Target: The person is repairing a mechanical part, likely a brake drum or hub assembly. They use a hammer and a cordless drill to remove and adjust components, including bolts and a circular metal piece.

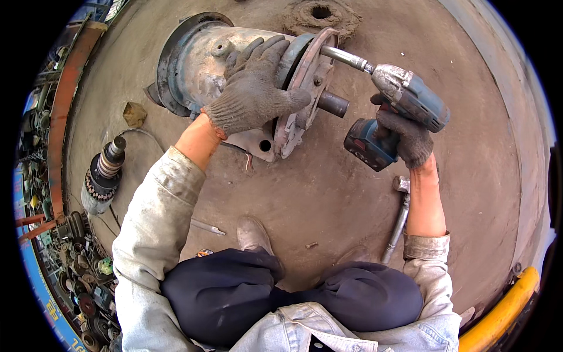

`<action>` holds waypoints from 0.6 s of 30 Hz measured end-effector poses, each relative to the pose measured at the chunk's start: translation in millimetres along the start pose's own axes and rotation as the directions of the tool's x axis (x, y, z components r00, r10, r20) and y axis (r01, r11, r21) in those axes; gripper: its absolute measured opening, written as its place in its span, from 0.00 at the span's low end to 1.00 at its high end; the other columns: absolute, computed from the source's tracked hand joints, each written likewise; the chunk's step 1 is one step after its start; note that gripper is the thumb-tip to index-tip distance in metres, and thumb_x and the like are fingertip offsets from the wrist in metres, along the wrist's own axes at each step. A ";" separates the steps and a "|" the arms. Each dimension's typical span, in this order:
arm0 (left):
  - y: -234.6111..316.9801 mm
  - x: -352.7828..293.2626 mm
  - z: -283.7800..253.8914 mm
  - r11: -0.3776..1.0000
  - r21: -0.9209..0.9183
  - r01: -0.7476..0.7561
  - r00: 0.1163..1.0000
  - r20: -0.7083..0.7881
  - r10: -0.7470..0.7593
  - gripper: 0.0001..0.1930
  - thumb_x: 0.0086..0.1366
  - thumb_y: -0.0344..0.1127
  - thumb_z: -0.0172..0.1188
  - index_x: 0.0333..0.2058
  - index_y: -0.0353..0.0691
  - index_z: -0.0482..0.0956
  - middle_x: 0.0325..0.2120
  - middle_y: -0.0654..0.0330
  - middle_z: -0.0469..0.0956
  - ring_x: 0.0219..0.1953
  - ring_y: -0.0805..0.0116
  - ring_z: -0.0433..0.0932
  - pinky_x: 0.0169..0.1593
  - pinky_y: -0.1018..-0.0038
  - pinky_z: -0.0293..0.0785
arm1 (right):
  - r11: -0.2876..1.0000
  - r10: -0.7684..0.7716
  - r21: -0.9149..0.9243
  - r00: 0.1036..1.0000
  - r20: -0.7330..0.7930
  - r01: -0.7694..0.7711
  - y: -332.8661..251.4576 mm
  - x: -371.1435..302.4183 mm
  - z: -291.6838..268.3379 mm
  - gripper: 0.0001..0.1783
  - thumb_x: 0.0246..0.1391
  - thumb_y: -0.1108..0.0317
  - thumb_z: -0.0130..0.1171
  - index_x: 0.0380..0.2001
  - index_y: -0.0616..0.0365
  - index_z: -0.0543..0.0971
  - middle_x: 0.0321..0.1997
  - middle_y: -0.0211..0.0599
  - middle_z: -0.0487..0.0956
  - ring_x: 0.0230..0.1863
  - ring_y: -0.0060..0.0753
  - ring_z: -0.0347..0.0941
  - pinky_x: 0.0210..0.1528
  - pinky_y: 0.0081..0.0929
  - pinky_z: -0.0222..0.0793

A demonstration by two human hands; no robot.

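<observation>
A large worn electric motor [199, 61] lies on its side on the ground, its flanged end cover [299, 108] and shaft [333, 104] facing right. My left hand [258, 82], in a dark knit glove, rests flat on the housing beside the flange, fingers stretched out and thumb reaching across the rim. In my gloved right hand [407, 132] is a cordless impact wrench [410, 91], gripped by its handle above the battery. A long socket extension [346, 57] runs from the wrench to the upper part of the end cover. The fastener at its tip is hidden.
A hammer [400, 205] lies near my right forearm. At left stand a motor armature [102, 176] and a small brown block [134, 115]. Farther left, metal parts [82, 276] fill a rack. A dirty ring [321, 16] lies beyond the motor; a yellow pipe [504, 314] is lower right.
</observation>
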State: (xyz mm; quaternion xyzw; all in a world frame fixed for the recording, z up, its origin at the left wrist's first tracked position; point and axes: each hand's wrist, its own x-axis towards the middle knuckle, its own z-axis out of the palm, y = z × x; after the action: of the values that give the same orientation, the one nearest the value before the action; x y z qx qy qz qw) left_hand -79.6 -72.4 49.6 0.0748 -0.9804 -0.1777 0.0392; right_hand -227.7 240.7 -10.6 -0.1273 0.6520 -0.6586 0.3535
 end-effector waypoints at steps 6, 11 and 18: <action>-1.8 5.0 2.3 0.990 -0.138 0.007 1.000 0.017 -0.005 0.58 0.59 0.65 0.73 0.79 0.35 0.62 0.78 0.39 0.63 0.82 0.39 0.55 0.84 0.50 0.49 | 0.973 -0.002 0.229 1.000 0.026 -0.004 34.7 -51.7 -10.1 0.23 0.54 0.72 0.71 0.54 0.66 0.84 0.28 0.28 0.78 0.26 0.26 0.74 0.33 0.31 0.74; -2.0 8.2 -3.2 0.994 -0.107 -0.005 0.999 0.046 0.010 0.59 0.59 0.63 0.74 0.79 0.32 0.62 0.78 0.38 0.63 0.82 0.39 0.56 0.83 0.49 0.50 | 0.848 0.274 0.447 0.957 0.094 -0.286 73.1 -92.2 -11.7 0.21 0.56 0.73 0.71 0.53 0.65 0.83 0.26 0.32 0.78 0.24 0.28 0.74 0.32 0.32 0.74; -4.8 9.3 3.8 0.976 -0.217 -0.011 0.999 0.039 0.020 0.55 0.59 0.57 0.73 0.77 0.30 0.64 0.78 0.39 0.64 0.81 0.38 0.58 0.82 0.50 0.51 | 0.596 0.664 0.525 0.741 0.104 -0.608 163.2 -154.3 6.8 0.06 0.65 0.69 0.70 0.41 0.57 0.83 0.24 0.28 0.80 0.21 0.22 0.76 0.23 0.26 0.73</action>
State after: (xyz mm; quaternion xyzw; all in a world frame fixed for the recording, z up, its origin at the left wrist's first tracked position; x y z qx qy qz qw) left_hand -88.5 -77.0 44.8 0.0589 -0.9564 -0.2846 0.0284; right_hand -63.8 349.2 -119.4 0.2492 0.4646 -0.6463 0.5517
